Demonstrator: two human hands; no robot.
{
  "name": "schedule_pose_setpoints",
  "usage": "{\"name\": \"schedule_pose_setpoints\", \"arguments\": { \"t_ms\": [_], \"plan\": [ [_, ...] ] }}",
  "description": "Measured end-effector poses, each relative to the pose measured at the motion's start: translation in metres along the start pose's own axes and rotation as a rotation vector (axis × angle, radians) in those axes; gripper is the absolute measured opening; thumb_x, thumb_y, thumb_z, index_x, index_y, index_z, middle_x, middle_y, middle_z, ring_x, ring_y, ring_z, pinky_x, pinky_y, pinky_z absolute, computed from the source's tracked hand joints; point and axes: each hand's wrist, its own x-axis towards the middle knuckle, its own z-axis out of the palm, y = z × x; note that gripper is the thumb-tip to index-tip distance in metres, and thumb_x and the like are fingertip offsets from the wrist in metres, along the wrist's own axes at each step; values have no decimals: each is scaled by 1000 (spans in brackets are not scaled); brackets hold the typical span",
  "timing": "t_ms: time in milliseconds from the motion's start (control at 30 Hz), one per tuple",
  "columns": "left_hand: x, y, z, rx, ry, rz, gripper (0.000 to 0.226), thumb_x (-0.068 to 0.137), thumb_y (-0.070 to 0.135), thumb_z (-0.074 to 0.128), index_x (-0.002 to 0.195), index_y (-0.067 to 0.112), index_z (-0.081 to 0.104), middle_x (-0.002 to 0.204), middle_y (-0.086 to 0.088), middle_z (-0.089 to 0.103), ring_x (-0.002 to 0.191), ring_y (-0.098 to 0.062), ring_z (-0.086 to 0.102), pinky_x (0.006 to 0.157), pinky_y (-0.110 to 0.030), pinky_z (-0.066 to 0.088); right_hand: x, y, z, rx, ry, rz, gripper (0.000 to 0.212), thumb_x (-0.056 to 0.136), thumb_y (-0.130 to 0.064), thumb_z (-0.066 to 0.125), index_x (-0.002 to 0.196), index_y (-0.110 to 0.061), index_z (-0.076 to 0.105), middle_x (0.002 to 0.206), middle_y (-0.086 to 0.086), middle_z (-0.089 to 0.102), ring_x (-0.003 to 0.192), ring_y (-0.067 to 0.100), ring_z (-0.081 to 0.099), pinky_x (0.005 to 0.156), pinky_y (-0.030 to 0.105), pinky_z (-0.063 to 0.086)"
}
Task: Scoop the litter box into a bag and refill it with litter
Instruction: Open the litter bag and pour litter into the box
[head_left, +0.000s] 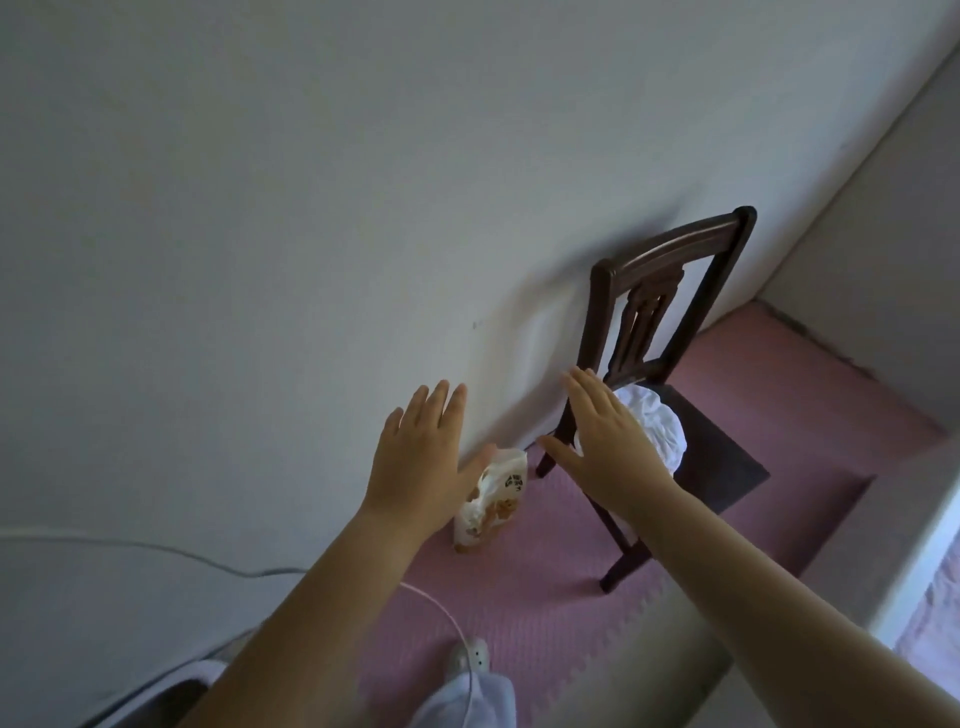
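White bag (658, 427) on chair (727, 460), partly behind fingers (589, 397) of right hand (609, 448)

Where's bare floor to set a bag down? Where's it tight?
Free: pink mat between the printed bag and the chair legs, and mat beyond the chair up to the far wall. Tight: the chair seat is partly covered by a white crumpled bundle; the near mat holds a power strip and white cable.

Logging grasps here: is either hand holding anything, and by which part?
Nothing is held: the left hand and right hand are both spread open.
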Motion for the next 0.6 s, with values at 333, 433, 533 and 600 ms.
{"name": "schedule_pose_setpoints", "arguments": {
  "t_ms": [333, 433, 533, 600],
  "plan": [
    [95, 26, 73, -80, -68, -159, 73, 96, 55, 32, 151, 13, 9, 159, -6, 13, 146, -23, 10, 117, -40, 18, 77, 72, 21, 49, -58, -17, 82, 91, -50, 52, 153, -17, 9, 161, -1, 8, 148, 14, 4, 115, 26, 5],
    [112, 33, 108, -125, -82, -274, 73, 97, 54, 31, 152, 12, 6, 159, -7, 10, 146, -24, 8, 117, -40, 16, 101, 100, 37, 80, -116, -72, 82, 91, -49, 52, 152, -16, 8, 161, -1, 7, 148, 13, 2, 116, 25, 5],
    [116, 35, 150, -124, -115, -419, 76, 95, 55, 34, 152, 11, 8, 159, -9, 11, 146, -26, 9, 116, -41, 18, 127, 130, 65, 85, -197, -124, 83, 91, -47, 54, 152, -14, 10, 160, 1, 8, 148, 13, 2, 116, 26, 6],
    [114, 35, 182, -145, -127, -526, 78, 93, 57, 36, 151, 10, 13, 158, -10, 16, 145, -28, 13, 115, -43, 21, 142, 152, 94, 82, -254, -156, 86, 89, -50, 55, 152, -13, 10, 160, 2, 8, 148, 14, 2, 117, 27, 8]
  ]
}}
